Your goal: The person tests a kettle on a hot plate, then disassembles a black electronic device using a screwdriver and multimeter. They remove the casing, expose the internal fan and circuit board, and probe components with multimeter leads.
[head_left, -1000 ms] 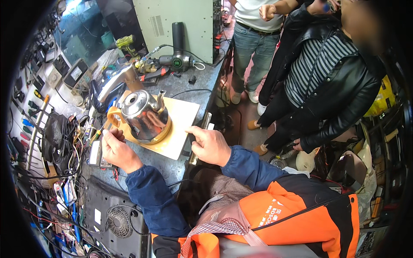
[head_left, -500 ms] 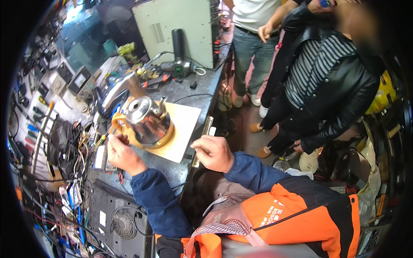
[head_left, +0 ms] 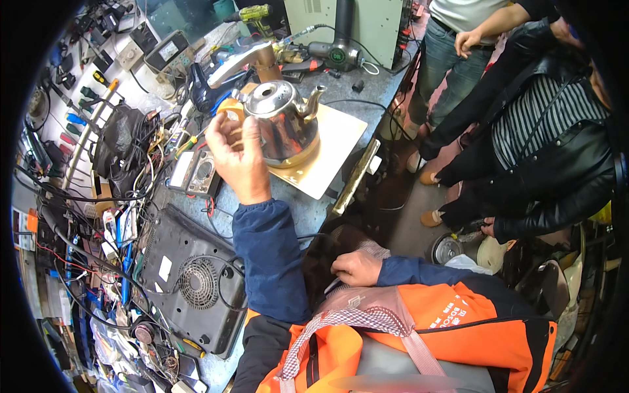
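A shiny steel kettle (head_left: 285, 128) with a curved spout, a yellowish base band and a yellow-tan handle (head_left: 229, 112) stands upright on a pale board (head_left: 334, 154) on the workbench. My left hand (head_left: 239, 157) is raised beside the kettle's handle, thumb up and apart from the bent fingers. Whether its fingertips touch the handle I cannot tell; no thing shows in its grasp. Low at my front, my right hand (head_left: 357, 267) rests by the checked apron (head_left: 373, 308) with fingers curled; what lies under them, if anything, is hidden.
A multimeter (head_left: 200, 171) and an upturned black appliance with a round vent (head_left: 196, 281) lie on the bench's near side. Cables and tools crowd the left. Behind the kettle are a heat-gun-like tool (head_left: 337, 52) and a green drill (head_left: 252, 16). Two people stand at the right.
My left hand has come up to the kettle's handle side and its thumb has spread. My right hand has dropped from the bench edge to my apron. The view has shifted left and down.
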`<state>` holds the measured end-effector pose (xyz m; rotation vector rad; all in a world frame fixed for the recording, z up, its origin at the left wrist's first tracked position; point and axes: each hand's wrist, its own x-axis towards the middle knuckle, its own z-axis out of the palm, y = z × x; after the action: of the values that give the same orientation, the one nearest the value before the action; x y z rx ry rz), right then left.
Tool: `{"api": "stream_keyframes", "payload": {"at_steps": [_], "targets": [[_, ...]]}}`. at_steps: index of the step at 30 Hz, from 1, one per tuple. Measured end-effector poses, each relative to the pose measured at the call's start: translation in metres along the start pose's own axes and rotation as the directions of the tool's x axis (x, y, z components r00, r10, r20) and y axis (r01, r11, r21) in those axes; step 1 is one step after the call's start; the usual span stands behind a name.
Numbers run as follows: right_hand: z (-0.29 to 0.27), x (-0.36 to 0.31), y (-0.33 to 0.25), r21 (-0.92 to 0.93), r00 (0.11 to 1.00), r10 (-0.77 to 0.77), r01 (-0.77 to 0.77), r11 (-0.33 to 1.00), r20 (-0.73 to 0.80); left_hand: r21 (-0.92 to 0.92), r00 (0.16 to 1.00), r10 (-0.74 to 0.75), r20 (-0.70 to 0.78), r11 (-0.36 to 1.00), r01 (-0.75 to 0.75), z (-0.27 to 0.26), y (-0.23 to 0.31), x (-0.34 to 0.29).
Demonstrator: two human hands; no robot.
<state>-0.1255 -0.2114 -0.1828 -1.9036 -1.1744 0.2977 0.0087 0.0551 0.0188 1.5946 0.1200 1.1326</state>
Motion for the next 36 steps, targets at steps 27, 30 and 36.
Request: {"api": "stream_keyframes", "payload": {"at_steps": [27,30,36], "targets": [[0.087,-0.023,0.125,-0.295,0.993,0.106,-0.118,0.948,-0.054,-0.105,0.985,-0.127,-0.113,0.988,0.115,-0.006,-0.014,0.010],[0.085,-0.022,0.123,-0.288,0.994,0.091,-0.104,0.952,-0.056,-0.122,0.983,-0.124,-0.135,0.987,0.107,-0.007,-0.014,0.011],[0.084,-0.020,0.123,-0.253,0.994,0.076,-0.094,0.963,-0.078,-0.126,0.979,-0.124,-0.160,0.987,0.105,-0.007,-0.014,0.012]]}}
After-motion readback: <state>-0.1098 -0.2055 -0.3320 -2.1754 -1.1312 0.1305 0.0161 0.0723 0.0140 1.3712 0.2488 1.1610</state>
